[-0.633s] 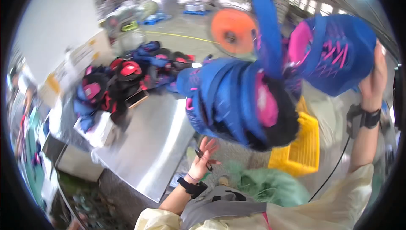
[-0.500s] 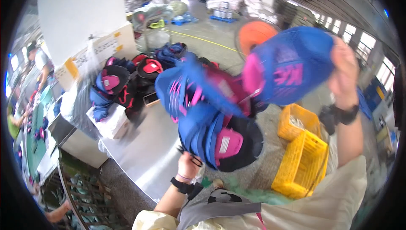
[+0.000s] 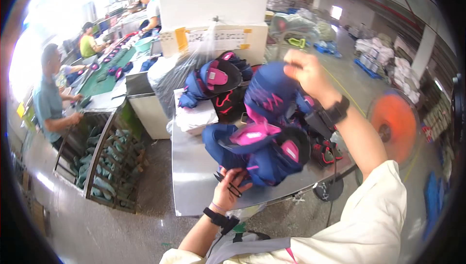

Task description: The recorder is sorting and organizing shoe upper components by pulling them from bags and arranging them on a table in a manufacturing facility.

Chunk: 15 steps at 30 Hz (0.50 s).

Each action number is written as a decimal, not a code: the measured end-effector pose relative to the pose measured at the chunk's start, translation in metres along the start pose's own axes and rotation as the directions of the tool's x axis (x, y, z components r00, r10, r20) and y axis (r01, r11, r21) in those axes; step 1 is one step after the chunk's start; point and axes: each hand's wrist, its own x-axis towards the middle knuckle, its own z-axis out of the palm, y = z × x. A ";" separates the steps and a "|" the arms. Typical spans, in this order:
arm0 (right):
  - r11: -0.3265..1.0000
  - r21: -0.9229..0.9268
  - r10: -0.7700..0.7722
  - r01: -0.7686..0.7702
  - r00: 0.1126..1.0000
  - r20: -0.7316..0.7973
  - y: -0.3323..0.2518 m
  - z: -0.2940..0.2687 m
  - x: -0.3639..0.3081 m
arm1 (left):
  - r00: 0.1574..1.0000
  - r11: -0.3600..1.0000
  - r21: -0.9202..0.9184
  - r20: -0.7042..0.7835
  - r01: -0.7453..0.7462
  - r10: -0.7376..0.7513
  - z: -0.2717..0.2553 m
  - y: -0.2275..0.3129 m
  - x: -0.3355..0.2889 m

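Observation:
In my raised right hand (image 3: 308, 72) is a blue shoe upper (image 3: 269, 87) with pink markings, gripped at its top edge and hanging over the metal table. My left hand (image 3: 227, 190) is closed around black-handled scissors (image 3: 235, 190) near the table's front edge. Its fingers touch the lower side of a bunch of blue shoe uppers (image 3: 272, 167) with pink linings and dark inner parts. Whether that hand also grips the bunch, I cannot tell. Blur softens the upper in my right hand.
The metal table (image 3: 194, 186) bears more uppers (image 3: 213, 79) at the back, a white box (image 3: 194, 116) and black-and-red shoes (image 3: 323, 152). An orange fan (image 3: 394, 130) stands right. At left are a rack (image 3: 104, 172) of green shoe lasts and a person (image 3: 48, 99) beside a conveyor (image 3: 107, 72).
My view has swung left, bringing the rack and co-workers into fuller sight. The right hand's upper has come from the far right to above the bunch; the bunch is lower over the table.

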 end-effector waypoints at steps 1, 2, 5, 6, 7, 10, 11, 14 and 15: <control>0.997 0.072 0.004 -0.002 0.999 -0.032 0.004 -0.001 0.011 | 0.997 0.997 0.046 -0.058 -0.055 0.057 0.007 0.006 0.006; 0.983 0.145 -0.110 0.113 0.993 -0.028 0.001 -0.002 0.023 | 0.993 0.995 0.009 -0.060 -0.099 0.099 0.012 0.019 0.007; 0.912 0.306 -0.272 0.274 0.961 -0.050 -0.013 -0.026 0.032 | 0.967 0.961 0.116 -0.017 -0.250 0.254 0.006 0.042 0.008; 0.910 0.335 -0.245 0.244 0.969 -0.040 -0.010 -0.040 0.027 | 0.949 0.945 0.143 -0.078 -0.293 0.306 0.014 0.051 0.004; 0.931 0.232 -0.295 0.283 0.955 0.020 0.001 -0.063 0.021 | 0.945 0.943 0.144 -0.087 -0.301 0.315 0.012 0.054 0.002; 0.995 -0.039 -0.086 0.086 0.996 0.024 0.067 -0.107 -0.039 | 0.887 0.884 0.324 -0.208 -0.336 0.413 0.005 0.048 -0.002; 0.993 -0.048 0.104 -0.105 0.994 -0.034 0.106 -0.110 -0.073 | 0.891 0.889 0.321 -0.208 -0.327 0.403 -0.002 0.036 -0.003; 0.913 -0.370 0.234 -0.169 0.963 0.137 0.159 -0.065 -0.154 | 0.910 0.870 0.490 -0.334 -0.055 0.245 -0.042 -0.012 -0.019; 0.796 -0.558 0.289 -0.233 0.957 0.013 0.161 -0.040 -0.181 | 0.863 0.889 0.455 -0.466 0.045 0.194 -0.063 -0.027 -0.023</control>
